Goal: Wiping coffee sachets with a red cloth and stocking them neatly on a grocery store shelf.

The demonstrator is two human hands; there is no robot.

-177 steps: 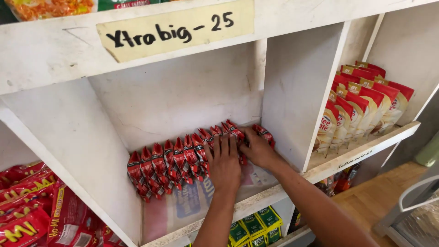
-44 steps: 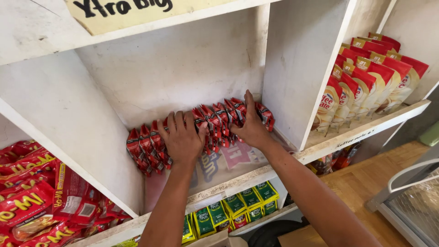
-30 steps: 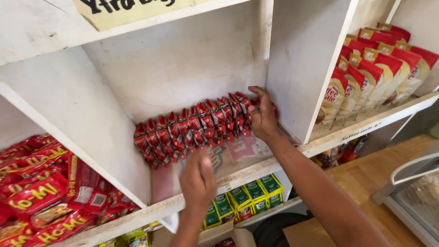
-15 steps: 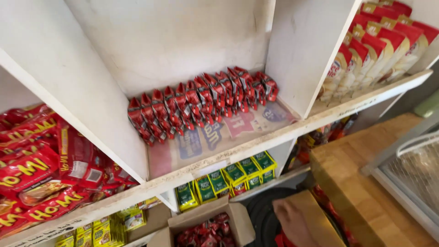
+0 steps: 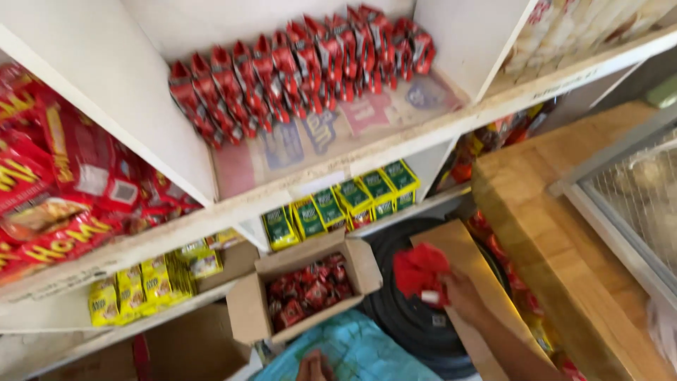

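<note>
A: What's in the containers?

B: An open cardboard box (image 5: 310,293) low in the middle holds loose small red sachets (image 5: 310,291). Above it, the white shelf (image 5: 367,159) carries a long row of red packets (image 5: 296,67) standing on edge. The compartment below has green and yellow packets (image 5: 345,204), and the one at far left is stuffed with big red bags (image 5: 63,183).

A: And the hands?

B: The right hand (image 5: 462,293) is down to the right of the box, over a brown cardboard flap (image 5: 458,254) and a black round thing (image 5: 402,310). A bunch of red sachets (image 5: 421,271) sits just above its fingers, which are curled shut around the lower end.

A: The left?

B: Only a bit of the left hand (image 5: 315,367) shows at the bottom edge, on a blue cloth (image 5: 367,353) just below the box. How far its fingers are open, I cannot tell.
</note>
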